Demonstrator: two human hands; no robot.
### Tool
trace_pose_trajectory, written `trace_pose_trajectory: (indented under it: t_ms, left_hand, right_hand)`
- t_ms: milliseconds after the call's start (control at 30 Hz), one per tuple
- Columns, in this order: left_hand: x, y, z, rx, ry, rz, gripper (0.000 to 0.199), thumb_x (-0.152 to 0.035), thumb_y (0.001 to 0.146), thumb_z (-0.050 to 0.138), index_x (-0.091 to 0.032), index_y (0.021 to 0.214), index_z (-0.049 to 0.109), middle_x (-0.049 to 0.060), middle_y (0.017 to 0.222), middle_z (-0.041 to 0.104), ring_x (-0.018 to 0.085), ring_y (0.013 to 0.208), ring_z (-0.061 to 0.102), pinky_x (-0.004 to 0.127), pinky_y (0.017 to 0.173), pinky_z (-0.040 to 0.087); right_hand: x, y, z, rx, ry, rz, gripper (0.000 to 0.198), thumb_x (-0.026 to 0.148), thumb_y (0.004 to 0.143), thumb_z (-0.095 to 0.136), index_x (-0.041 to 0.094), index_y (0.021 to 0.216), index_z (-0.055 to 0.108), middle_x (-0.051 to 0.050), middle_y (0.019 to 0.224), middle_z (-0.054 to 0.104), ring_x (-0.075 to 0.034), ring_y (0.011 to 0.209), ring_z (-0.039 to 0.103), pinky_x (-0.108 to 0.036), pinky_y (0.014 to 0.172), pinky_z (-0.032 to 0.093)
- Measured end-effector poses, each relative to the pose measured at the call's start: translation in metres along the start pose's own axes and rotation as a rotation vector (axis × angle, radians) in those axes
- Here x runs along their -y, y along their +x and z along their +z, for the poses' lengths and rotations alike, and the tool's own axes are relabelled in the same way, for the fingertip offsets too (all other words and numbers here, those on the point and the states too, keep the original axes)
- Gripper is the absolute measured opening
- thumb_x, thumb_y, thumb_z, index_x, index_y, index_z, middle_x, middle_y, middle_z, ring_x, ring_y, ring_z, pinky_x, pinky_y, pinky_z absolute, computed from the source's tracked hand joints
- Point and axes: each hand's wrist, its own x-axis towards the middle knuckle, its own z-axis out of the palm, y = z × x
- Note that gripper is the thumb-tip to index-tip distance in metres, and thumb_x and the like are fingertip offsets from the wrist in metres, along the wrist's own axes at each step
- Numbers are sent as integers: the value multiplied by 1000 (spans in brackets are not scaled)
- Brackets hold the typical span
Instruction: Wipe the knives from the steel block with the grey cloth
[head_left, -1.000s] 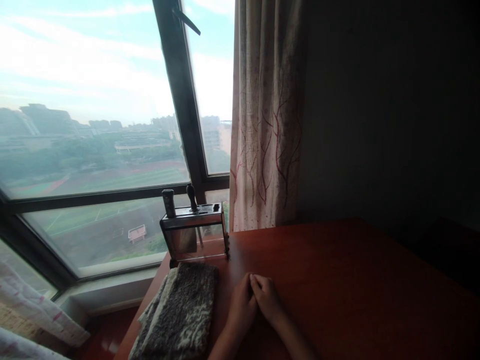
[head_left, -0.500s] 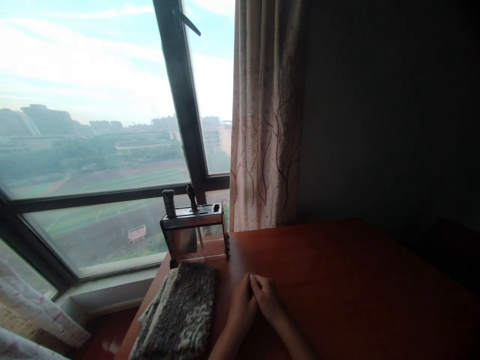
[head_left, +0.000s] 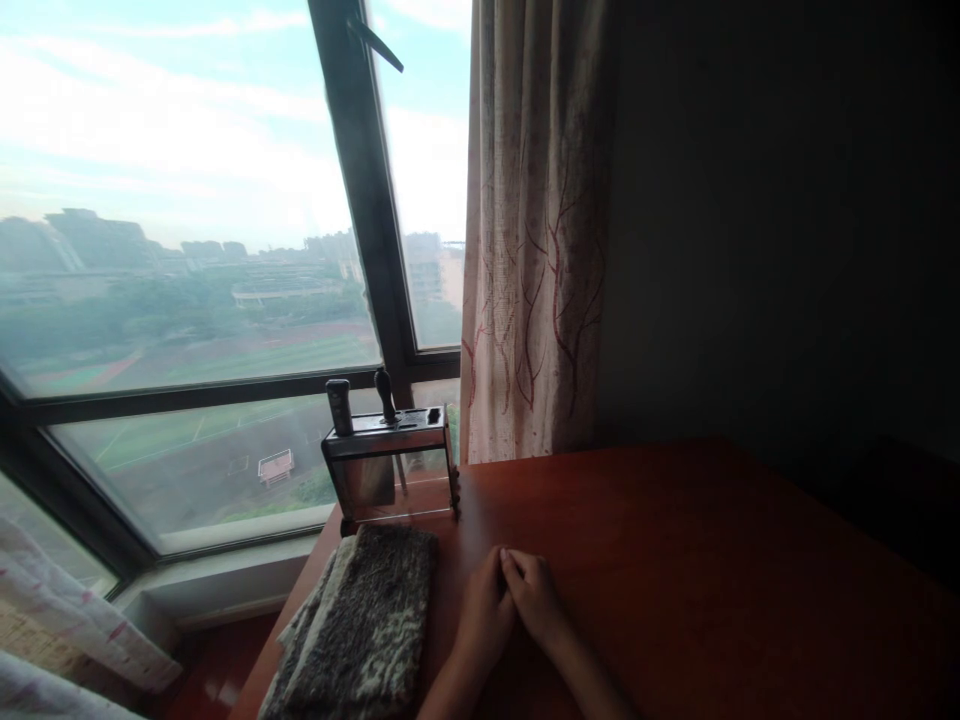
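My left hand (head_left: 484, 592) and my right hand (head_left: 534, 590) rest together on the reddish-brown table (head_left: 660, 560), touching at the fingertips and thumbs. Both have their fingers curled closed, and no object shows in either. Just left of my left hand lies a folded grey-and-white cloth (head_left: 367, 620) with a fuzzy surface. Behind the cloth stands a knife block (head_left: 390, 425) with clear sides and a metal top. Two dark handles stick up from it, one of them on a broad-bladed knife (head_left: 339, 405).
A large window (head_left: 187, 230) with dark frames rises beyond the table's left edge. Behind the table hangs a pale curtain (head_left: 525, 250) with red branch patterns. Another curtain (head_left: 67, 620) hangs at the lower left. The wall on the right is very dark.
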Motion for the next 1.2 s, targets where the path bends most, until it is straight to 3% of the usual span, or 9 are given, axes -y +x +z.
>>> trace_pose_trajectory:
  t_ms: [1200]
  left_hand:
    - [0,-1,-1,11,-2,-13,7,-19,80,48,-18,79,55,6,76,67,22,72,60,29,63,41]
  right_hand:
    - [1,1,-1,11,-23,-11,47,44,93,35,18,59,53,-1,56,55,-15,55,49,-26,51,28]
